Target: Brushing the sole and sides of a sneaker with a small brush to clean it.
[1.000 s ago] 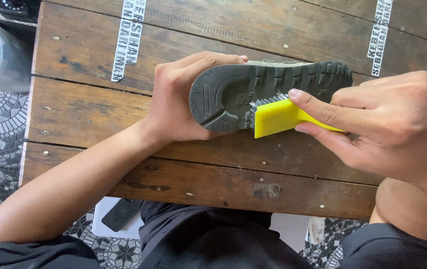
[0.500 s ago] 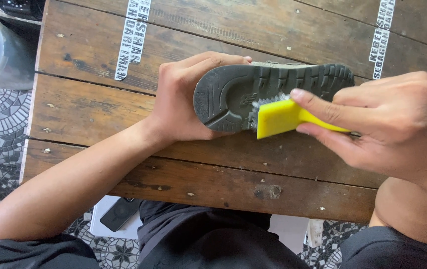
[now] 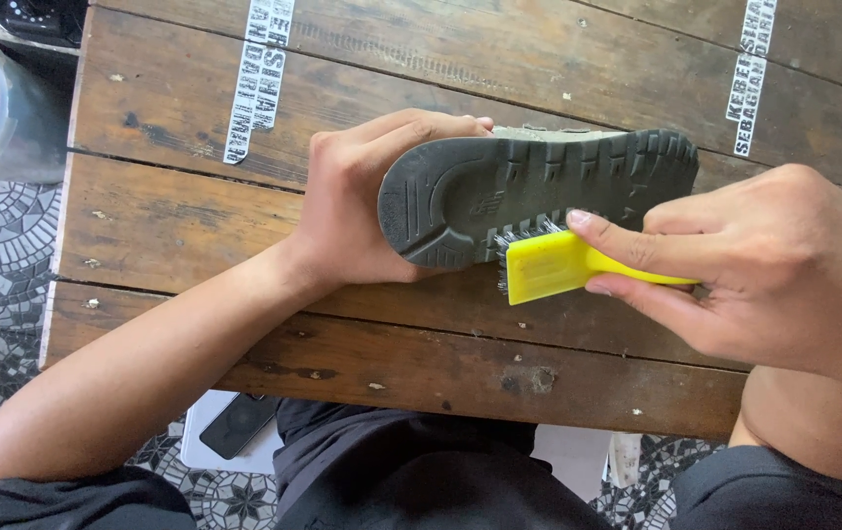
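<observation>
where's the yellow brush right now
In the head view the yellow brush sits right of centre over the wooden table, held in the right hand, its bristles against the lower edge of the shoe sole that the left hand steadies.

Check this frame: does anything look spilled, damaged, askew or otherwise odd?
Nothing is spilled or broken. The left hand holds a shoe sole-up while the right hand presses a yellow brush to its edge. The wooden table is worn, with pale specks and cracked boards. A dark phone lies below the table's near edge.
</observation>
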